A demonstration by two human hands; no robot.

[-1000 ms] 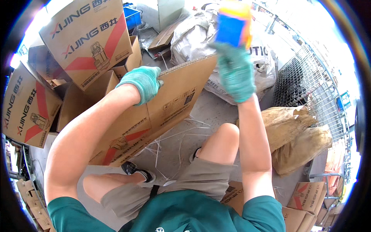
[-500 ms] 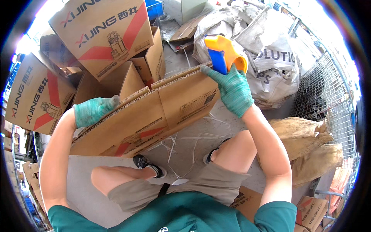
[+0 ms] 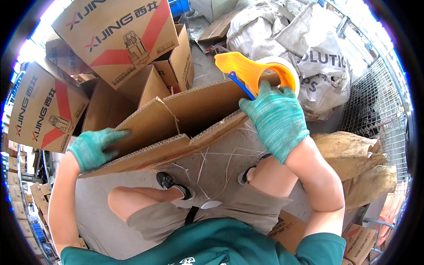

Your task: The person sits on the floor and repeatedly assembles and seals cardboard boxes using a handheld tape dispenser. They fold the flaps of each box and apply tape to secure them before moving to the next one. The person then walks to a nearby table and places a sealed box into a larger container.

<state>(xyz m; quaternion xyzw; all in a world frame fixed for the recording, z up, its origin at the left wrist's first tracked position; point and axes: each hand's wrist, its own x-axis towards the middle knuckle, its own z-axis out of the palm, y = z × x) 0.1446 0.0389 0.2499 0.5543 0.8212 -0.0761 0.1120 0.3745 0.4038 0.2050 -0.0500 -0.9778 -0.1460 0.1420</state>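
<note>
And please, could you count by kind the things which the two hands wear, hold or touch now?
Green gloves: 2
Orange tape dispenser, with its roll: 1
Partly opened cardboard box: 1
Total: 4

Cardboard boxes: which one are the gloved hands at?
The partly opened box just beyond the person's shoes: left hand at its left end, right hand at its right. Neither hand touches any other box.
</note>
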